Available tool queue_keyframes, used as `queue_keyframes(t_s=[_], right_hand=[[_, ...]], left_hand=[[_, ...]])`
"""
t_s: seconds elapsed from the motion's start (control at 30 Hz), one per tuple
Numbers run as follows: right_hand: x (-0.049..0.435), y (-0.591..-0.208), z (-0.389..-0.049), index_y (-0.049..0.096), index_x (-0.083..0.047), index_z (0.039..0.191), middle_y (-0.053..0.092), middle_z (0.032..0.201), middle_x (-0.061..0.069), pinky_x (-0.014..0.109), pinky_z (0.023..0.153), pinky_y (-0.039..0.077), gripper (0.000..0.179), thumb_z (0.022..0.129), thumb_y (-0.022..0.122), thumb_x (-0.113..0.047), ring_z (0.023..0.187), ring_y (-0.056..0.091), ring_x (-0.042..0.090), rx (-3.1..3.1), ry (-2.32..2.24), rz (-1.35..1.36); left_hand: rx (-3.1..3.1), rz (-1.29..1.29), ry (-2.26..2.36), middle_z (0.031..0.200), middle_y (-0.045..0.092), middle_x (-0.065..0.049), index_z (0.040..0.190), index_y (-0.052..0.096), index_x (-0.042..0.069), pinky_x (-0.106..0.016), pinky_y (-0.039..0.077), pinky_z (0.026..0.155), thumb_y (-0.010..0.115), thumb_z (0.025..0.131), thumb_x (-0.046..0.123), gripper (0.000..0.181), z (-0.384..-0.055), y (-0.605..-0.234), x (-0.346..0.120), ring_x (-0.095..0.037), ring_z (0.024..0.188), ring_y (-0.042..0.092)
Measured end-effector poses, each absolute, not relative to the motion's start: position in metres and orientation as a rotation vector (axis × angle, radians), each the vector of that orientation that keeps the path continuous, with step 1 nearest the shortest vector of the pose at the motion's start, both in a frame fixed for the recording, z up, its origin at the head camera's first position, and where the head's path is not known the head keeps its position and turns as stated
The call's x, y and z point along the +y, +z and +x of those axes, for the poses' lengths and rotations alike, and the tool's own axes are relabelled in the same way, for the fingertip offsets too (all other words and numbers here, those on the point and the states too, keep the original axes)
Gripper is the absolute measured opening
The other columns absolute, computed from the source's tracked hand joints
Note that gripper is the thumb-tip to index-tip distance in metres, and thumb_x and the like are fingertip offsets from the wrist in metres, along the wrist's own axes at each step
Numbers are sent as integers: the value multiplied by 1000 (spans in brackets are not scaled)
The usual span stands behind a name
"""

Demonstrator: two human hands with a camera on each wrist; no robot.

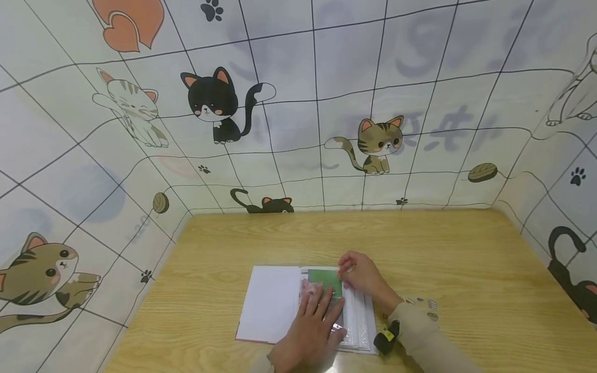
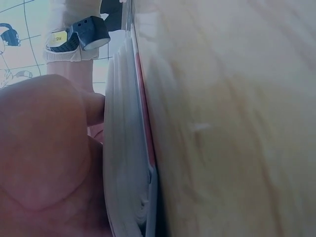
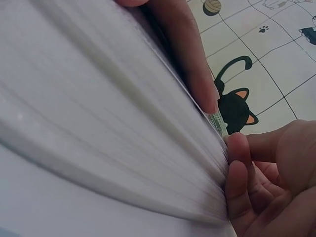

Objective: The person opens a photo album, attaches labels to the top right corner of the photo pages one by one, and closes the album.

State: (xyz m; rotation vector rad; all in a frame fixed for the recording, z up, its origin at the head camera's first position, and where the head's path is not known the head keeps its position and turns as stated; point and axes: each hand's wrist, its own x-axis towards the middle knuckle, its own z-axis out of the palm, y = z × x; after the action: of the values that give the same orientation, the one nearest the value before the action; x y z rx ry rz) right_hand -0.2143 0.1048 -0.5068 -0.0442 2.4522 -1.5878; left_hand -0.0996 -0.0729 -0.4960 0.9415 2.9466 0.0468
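Fingers, left hand (image 1: 310,329): straight and spread, laid flat over the page (image 1: 328,277). Fingers, right hand (image 1: 365,277): curled, thumb and forefinger seeming to pinch the page near its top right corner. Book (image 1: 268,303): one, thick, lying flat on the table (image 1: 198,311) in front of you, white cover side to the left. Handling, as judged: light; cover stiff; leaves thin, supple and glossy, liable to slide over one another or crease if you tug. Hold: outer page edge, lightly, your left palm steadying the stack. Nearby: small flat pieces (image 1: 432,316), right of the book, beside your right sleeve (image 1: 422,331); cat-print wall (image 1: 289,124) behind. Obstructions: your left hand hides much of the page; black wrist camera (image 1: 384,339), close by the book's lower right corner, could catch there.
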Motion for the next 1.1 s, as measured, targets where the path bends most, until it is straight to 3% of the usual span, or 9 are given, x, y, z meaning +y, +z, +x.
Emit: queue_keyframes(t_s=[1.1], right_hand=[[97, -507, -210, 55, -7, 85, 59, 75, 5, 25, 49, 46, 21, 82, 76, -5, 54, 58, 14, 2516, -1605, 66]], left_hand=[[2895, 958, 81, 163, 23, -13, 156, 30, 18, -56, 24, 117, 21, 106, 50, 60, -97, -496, -79, -34, 151, 19]])
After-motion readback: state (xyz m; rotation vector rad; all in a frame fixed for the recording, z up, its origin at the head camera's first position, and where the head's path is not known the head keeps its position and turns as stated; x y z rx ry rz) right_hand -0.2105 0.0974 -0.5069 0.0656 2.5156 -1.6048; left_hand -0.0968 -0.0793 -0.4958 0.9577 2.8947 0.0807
